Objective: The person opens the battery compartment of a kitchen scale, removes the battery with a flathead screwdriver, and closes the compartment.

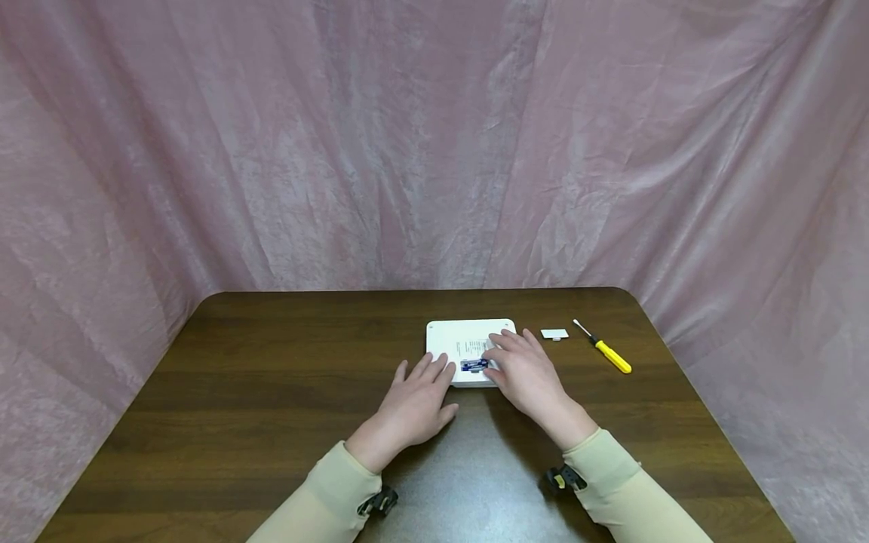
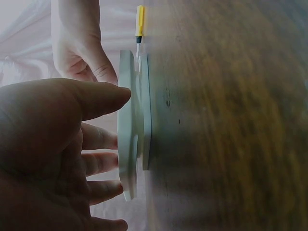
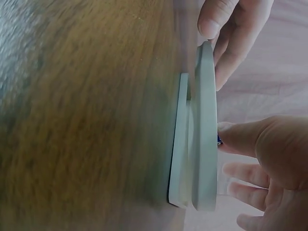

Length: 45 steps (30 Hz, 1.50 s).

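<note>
A white, flat, two-layered device (image 1: 441, 332) lies on the table, with printed text and a battery slot on its upper face. Blue batteries (image 1: 473, 365) show in that slot. My right hand (image 1: 529, 373) is over the device's right side, thumb and index finger pinching at the batteries' right end. In the right wrist view, a bit of blue battery (image 3: 219, 140) shows by the thumb tip. Straight fingers of my left hand (image 1: 414, 400) rest on the device's left front part. The left wrist view shows the thumb along its near edge.
A small white battery cover (image 1: 554, 333) lies right of the device. Farther right is a screwdriver (image 1: 613, 356) with a yellow handle. The brown wooden table (image 1: 271, 362) ends at a pink curtain (image 1: 407, 151).
</note>
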Available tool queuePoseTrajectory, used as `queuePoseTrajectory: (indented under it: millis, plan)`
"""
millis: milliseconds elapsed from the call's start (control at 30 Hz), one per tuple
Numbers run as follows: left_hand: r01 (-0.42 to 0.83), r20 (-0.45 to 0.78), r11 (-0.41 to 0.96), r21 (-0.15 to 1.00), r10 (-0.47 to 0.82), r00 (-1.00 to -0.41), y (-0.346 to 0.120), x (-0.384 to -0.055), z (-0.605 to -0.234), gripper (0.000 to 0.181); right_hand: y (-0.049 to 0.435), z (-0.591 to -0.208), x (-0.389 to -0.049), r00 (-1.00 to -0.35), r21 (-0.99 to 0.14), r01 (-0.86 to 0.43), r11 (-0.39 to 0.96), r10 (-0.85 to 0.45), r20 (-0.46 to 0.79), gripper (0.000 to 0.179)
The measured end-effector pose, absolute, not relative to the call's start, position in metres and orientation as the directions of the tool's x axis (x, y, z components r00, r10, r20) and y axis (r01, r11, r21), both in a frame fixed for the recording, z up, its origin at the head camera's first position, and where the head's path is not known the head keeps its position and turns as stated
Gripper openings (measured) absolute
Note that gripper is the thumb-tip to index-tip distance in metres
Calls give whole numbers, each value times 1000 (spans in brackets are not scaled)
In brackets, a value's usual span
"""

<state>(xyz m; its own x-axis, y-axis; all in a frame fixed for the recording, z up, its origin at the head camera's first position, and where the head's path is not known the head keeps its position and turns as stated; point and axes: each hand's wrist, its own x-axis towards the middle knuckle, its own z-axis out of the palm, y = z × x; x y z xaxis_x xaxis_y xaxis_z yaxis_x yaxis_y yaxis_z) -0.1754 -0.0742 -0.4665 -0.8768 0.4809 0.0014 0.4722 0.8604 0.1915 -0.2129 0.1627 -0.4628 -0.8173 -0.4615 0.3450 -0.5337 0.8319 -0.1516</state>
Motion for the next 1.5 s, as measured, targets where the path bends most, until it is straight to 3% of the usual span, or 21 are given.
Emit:
queuePoseTrajectory:
  millis: [500, 1200, 1500]
  plan:
    - [472, 1, 861, 191, 481, -877, -73, -176, -466, 68, 160, -465, -218, -790, -167, -558, 813, -460, 405, 15]
    - [470, -1, 861, 197, 479, -878, -74, -176, -467, 69, 158, -466, -211, -771, -213, -567, 796, -421, 478, 22]
    - [471, 3, 861, 192, 479, -878, -79, -172, -467, 69, 159, -462, -205, -811, -266, -526, 808, -383, 442, 21]
